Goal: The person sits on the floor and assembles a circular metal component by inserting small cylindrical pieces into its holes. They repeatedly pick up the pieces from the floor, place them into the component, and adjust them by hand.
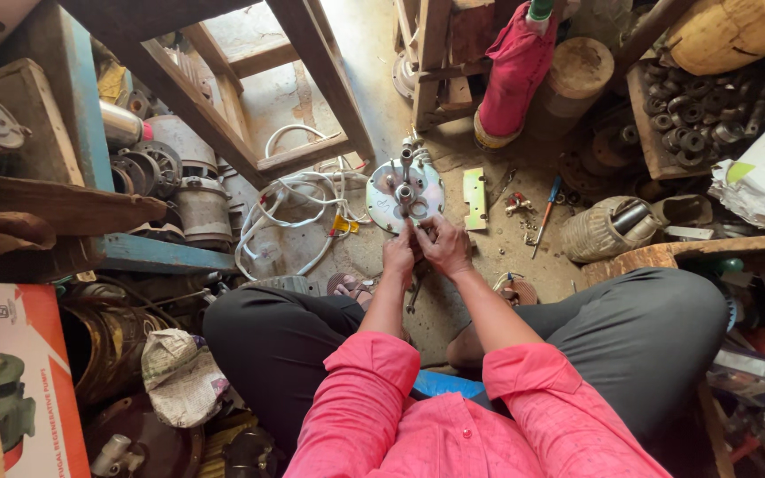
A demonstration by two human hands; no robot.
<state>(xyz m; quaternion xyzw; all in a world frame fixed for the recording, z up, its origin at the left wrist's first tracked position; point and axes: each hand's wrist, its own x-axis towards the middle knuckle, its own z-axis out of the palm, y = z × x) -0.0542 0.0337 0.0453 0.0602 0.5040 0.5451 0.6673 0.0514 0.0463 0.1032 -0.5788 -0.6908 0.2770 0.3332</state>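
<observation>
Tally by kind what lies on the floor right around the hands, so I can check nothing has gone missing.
Round metal plates: 1
Flat pale green plates: 1
Screwdrivers with blue and orange handle: 1
White cable bundles: 1
Hands at the round plate: 2, left hand and right hand
Total: 6
Small loose screws near the screwdriver are too small to count.

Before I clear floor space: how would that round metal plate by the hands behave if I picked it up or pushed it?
The round metal plate looks like solid metal, so probably stiff and heavy for its size. It lies flat on the floor, so it would likely slide, not roll. Fittings stand up from its face, giving grip. Both the left hand and right hand are at its edge.
</observation>
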